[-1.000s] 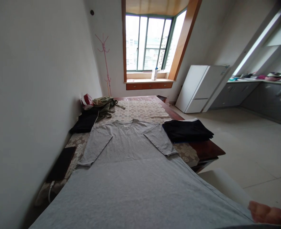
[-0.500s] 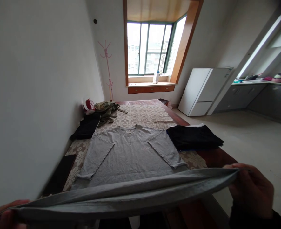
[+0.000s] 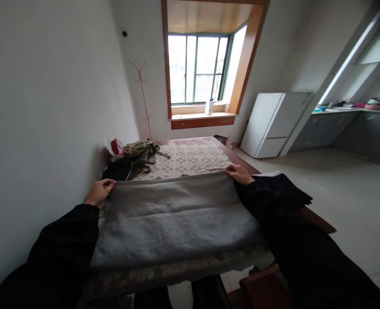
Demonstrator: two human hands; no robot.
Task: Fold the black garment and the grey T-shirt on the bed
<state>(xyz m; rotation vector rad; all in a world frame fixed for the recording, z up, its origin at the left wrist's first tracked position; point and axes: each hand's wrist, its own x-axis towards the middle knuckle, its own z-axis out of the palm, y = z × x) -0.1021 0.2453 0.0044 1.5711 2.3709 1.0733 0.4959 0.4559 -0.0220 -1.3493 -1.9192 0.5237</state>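
A grey T-shirt [image 3: 177,219] lies doubled over on the table, its hem pulled up toward the far side and held taut. My left hand [image 3: 99,191] pinches the far left corner of the hem. At the far right corner, my right hand [image 3: 239,174] has the hem between thumb and fingers. The folded-over layer hides the shirt's front and sleeves; only a bit of the collar peeks out beyond the hem. A crease runs across the middle of the upper layer.
A folded pile of black clothes [image 3: 286,189] lies right of the shirt, partly behind my right arm. A backpack [image 3: 140,152] and a red-and-white package [image 3: 115,149] rest at the far left by the wall. The patterned tablecloth [image 3: 193,161] shows beyond the shirt.
Both hands have carried the hem from the near edge away from me, up over the shirt to its collar. The shirt's front, spread out before, is now covered.
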